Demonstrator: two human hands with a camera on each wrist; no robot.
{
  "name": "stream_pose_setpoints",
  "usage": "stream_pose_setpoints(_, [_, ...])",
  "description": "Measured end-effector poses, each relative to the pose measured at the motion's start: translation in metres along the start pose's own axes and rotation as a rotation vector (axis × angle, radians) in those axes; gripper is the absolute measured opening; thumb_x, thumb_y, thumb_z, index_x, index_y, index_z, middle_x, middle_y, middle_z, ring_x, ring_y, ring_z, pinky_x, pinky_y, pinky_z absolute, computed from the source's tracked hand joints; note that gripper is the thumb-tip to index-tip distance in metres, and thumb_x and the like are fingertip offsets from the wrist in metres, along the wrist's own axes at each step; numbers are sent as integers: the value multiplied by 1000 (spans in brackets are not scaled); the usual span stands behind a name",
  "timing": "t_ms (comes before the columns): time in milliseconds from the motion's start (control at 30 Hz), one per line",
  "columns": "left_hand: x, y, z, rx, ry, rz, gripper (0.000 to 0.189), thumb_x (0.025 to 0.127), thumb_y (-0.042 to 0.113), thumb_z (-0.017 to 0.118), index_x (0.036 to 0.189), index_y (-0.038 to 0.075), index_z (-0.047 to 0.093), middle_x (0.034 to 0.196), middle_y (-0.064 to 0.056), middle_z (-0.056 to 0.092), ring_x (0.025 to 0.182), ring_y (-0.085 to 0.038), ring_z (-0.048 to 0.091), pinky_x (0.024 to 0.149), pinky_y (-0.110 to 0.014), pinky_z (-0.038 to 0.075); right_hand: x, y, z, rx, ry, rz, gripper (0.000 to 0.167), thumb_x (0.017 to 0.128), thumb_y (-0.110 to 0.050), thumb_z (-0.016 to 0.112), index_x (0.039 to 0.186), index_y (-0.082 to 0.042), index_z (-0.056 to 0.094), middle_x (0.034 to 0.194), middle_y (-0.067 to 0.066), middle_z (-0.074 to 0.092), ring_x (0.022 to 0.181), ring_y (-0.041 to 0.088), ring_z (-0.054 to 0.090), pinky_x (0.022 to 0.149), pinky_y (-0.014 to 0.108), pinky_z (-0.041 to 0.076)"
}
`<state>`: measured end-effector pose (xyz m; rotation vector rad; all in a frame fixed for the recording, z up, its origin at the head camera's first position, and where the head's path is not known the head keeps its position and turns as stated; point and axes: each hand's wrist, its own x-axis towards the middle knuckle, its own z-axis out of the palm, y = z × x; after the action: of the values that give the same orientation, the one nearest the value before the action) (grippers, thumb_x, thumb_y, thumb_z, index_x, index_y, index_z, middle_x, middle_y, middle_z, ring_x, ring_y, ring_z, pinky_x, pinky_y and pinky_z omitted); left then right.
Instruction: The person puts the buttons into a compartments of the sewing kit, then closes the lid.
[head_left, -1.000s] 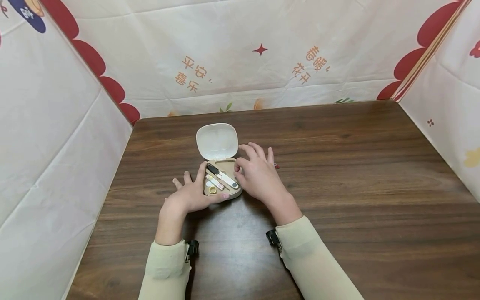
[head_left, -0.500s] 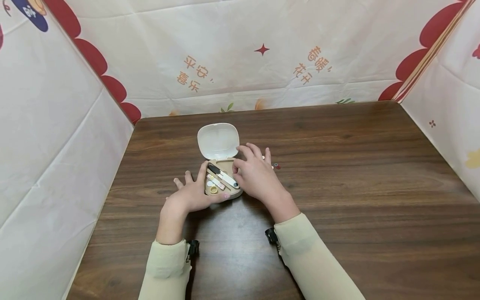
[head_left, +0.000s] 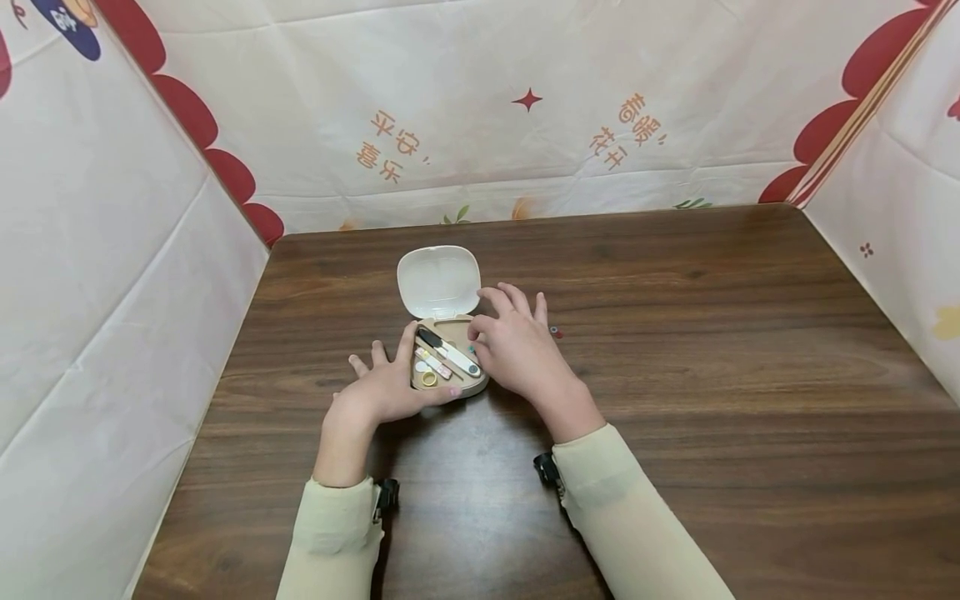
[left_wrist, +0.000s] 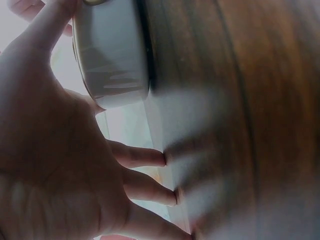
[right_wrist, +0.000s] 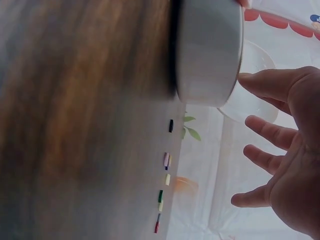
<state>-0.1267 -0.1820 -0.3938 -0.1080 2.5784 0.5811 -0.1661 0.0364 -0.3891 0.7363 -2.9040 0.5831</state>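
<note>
A small case [head_left: 450, 387] lies on the table with its white lid [head_left: 438, 282] folded back. My left hand [head_left: 382, 392] grips its left side, thumb along the near rim and index finger at the far rim, the other fingers spread on the table. Inside are a white tool with a black end [head_left: 450, 350], a pale patterned strip [head_left: 433, 363], a gold ring-shaped piece [head_left: 429, 379] and a white disc [head_left: 422, 367]. Over the right side my right hand [head_left: 517, 342] pinches a tiny teal thing [head_left: 471, 348] between thumb and index finger, its other fingers raised.
Beyond my right hand lie small red and blue pieces [head_left: 556, 332]; the right wrist view shows several small coloured pieces, among them a dark one [right_wrist: 171, 125] and a red one [right_wrist: 156, 226]. White patterned cloth [head_left: 480, 125] stands behind the brown wooden table [head_left: 675, 333].
My right hand stays over the case, its fingers shifting slightly, and the teal thing now shows at its fingertips. White bits seen beyond that hand half a second ago are hidden. My left hand keeps its grip.
</note>
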Motion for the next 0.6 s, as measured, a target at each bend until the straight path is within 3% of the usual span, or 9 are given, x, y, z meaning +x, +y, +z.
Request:
stream_pose_setpoints(233, [0,0,0,-10,-8,-10,126,80,90,64,169,42,-11,174,-37,-1,157,-69,-5,101,-96,24,0,4,-11,33,7,25,8,99,-19,71,99,-20,78,160,8,52,158,40,35,122,83,17])
stream_pose_setpoints(467, [14,-10,10,-17,27,16,134,70,99,63,169,46,-10,172,-42,3,152,-75,-2,99,-95,28,-3,10,-19,26,15,48,7,99,-20,72,101,-21,79,160,8,51,158,41,35,120,84,17])
stream_pose_setpoints(600, [22,-16,13,-23,31,35,135,70,98,63,169,44,-11,171,-43,2,151,-77,-3,105,-91,31,-5,15,-27,23,-5,61,6,98,-23,74,102,-21,79,162,9,50,158,41,33,120,85,14])
